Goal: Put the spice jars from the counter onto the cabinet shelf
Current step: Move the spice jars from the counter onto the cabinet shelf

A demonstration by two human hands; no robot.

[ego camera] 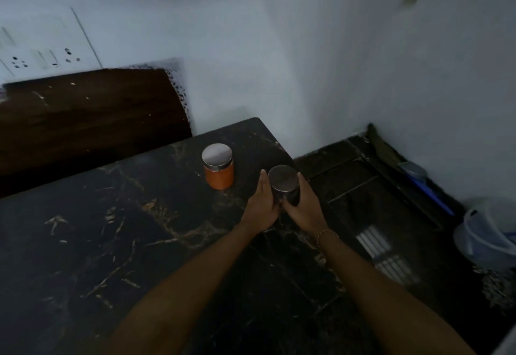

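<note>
Two hands enclosed a dark jar point(284, 187) near the right edge of the black marbled counter point(111, 243). The left hand point(262, 206) lay flat along the jar's left side with its fingers straight and together, while the right hand point(304, 204) wrapped the right side, thumb curled across the front of the jar's body. The jar carried a round metal lid, tilted slightly toward the camera; its contents could not be made out in the dim light, and whether its base touched the counter was hidden behind the hands. A thin beaded bracelet point(326, 236) sat on the right wrist. Both forearms ran out of frame at the bottom edge. Just beside the held jar, to its left and apart from it, an orange jar point(219, 170) stood upright on the counter with a silver lid. Behind the counter a dark wooden board point(92, 117) leaned against the pale wall, its left end cut off. Above it a white switch panel point(42, 47) with sockets appeared blurred. Right of the counter, lower down, lay dark floor tiles, a blue-handled tool point(427, 187) along the wall and a pale plastic container point(488, 231), partly cut off by the frame edge. No cabinet shelf was identifiable.
</note>
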